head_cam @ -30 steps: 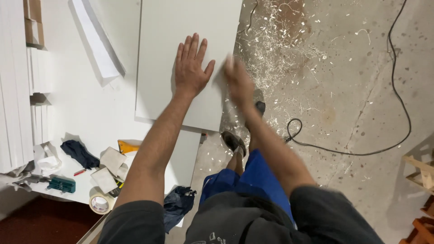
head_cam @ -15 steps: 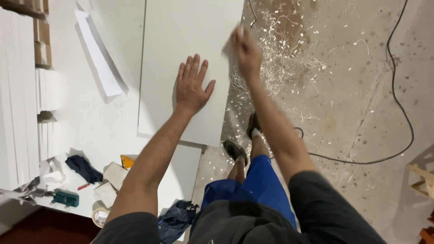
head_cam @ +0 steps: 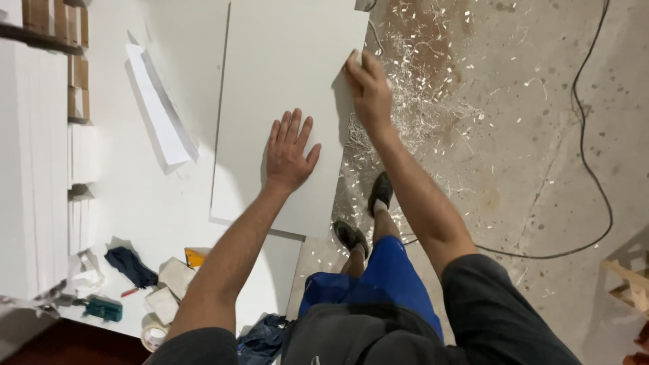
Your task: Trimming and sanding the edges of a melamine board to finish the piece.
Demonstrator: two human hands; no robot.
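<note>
A white rectangular panel point(head_cam: 284, 81) lies on a white worktable point(head_cam: 149, 203). My left hand point(head_cam: 289, 150) rests flat on the panel with its fingers spread. My right hand point(head_cam: 370, 91) is at the panel's right edge, near the far corner. Its fingers are closed around a small pale pad point(head_cam: 354, 59) pressed against that edge. My feet in dark shoes point(head_cam: 351, 236) stand on the floor beside the table.
Pale shavings point(head_cam: 419, 108) litter the concrete floor, and a black cable point(head_cam: 595, 182) loops across it. A folded paper sheet point(head_cam: 159, 111), dark cloth point(head_cam: 132, 265), tape roll point(head_cam: 154, 336) and green tool point(head_cam: 103, 309) lie on the table. White boards point(head_cam: 30, 169) are stacked at the left. A wooden piece point(head_cam: 629, 287) sits at the right.
My right hand has slid along the panel's right edge away from me, toward the far corner. My left hand has stayed flat on the panel.
</note>
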